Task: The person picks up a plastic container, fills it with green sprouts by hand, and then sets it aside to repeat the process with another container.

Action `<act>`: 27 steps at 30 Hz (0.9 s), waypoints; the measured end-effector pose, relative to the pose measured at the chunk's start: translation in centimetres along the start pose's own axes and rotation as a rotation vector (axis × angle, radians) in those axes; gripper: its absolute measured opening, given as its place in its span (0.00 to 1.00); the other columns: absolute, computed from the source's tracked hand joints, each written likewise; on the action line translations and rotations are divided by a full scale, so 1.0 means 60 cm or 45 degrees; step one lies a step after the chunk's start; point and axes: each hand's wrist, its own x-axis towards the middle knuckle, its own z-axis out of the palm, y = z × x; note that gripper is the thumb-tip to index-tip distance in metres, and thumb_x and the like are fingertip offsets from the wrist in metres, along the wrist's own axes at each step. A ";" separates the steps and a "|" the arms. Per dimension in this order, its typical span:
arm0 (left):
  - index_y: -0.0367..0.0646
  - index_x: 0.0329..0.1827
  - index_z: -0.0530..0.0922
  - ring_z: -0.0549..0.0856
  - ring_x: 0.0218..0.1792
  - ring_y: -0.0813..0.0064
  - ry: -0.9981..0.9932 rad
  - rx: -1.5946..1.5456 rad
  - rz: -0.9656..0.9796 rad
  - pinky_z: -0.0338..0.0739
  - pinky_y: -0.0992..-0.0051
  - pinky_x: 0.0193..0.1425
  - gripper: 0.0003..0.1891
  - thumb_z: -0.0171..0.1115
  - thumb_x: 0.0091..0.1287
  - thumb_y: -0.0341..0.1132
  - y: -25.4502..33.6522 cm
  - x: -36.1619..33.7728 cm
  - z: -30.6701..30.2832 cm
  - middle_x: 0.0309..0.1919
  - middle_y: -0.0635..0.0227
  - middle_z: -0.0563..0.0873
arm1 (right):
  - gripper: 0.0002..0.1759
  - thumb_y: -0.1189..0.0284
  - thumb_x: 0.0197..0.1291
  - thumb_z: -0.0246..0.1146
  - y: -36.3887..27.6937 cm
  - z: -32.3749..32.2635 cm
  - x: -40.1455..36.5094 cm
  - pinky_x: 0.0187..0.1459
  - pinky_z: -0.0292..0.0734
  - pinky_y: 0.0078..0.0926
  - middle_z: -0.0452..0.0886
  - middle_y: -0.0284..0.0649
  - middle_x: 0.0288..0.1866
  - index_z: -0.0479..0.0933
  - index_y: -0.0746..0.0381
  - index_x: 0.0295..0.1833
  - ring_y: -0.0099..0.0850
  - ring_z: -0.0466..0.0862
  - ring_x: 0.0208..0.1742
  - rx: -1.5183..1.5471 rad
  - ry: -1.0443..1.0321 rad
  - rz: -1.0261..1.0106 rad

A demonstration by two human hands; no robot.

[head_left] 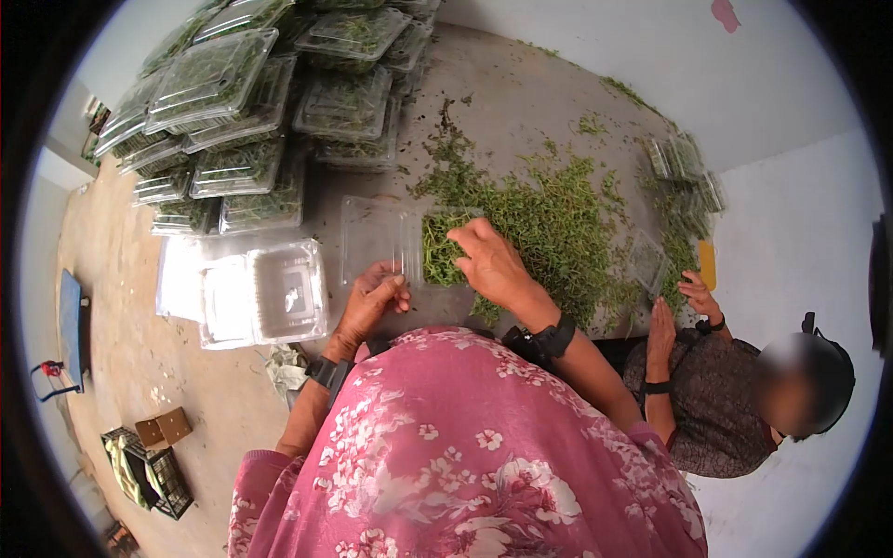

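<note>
A clear plastic clamshell box lies open before me, its bare lid (374, 240) to the left and its other half filled with leafy green sprigs (441, 249). My right hand (491, 265) is palm down over that filled half, fingers bent around some sprigs. By the front edge of the lid is my left hand (377, 299), its fingers curled together; what they pinch, if anything, is hidden. A loose heap of the same greens (567, 228) spreads right of the box.
Filled clamshell boxes (237, 172) are stacked high at the back left. Empty open boxes (265, 293) are nested at the left edge of the table (521, 84). On the right, a co-worker (712, 400) has both hands near another clear box (646, 260) and more filled ones (684, 158).
</note>
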 end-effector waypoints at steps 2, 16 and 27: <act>0.35 0.57 0.66 0.80 0.26 0.77 0.015 0.014 -0.003 0.76 0.79 0.32 0.18 0.57 0.69 0.34 -0.001 0.001 0.001 0.27 0.66 0.80 | 0.09 0.77 0.52 0.64 0.013 0.011 0.004 0.46 0.72 0.42 0.74 0.45 0.40 0.74 0.63 0.39 0.46 0.76 0.43 -0.087 -0.136 -0.033; 0.35 0.57 0.67 0.80 0.26 0.77 0.020 0.021 -0.018 0.75 0.79 0.33 0.17 0.56 0.69 0.33 0.005 0.000 0.005 0.27 0.66 0.80 | 0.05 0.82 0.43 0.60 0.060 0.060 0.022 0.45 0.62 0.39 0.76 0.41 0.29 0.75 0.61 0.22 0.39 0.78 0.36 -0.502 -0.262 -0.301; 0.33 0.57 0.67 0.81 0.27 0.77 0.010 -0.007 -0.015 0.76 0.79 0.32 0.19 0.57 0.69 0.35 -0.005 0.005 -0.004 0.29 0.64 0.81 | 0.05 0.82 0.52 0.57 -0.007 0.014 0.013 0.47 0.61 0.39 0.71 0.40 0.31 0.73 0.61 0.28 0.39 0.75 0.39 -0.211 -0.014 -0.196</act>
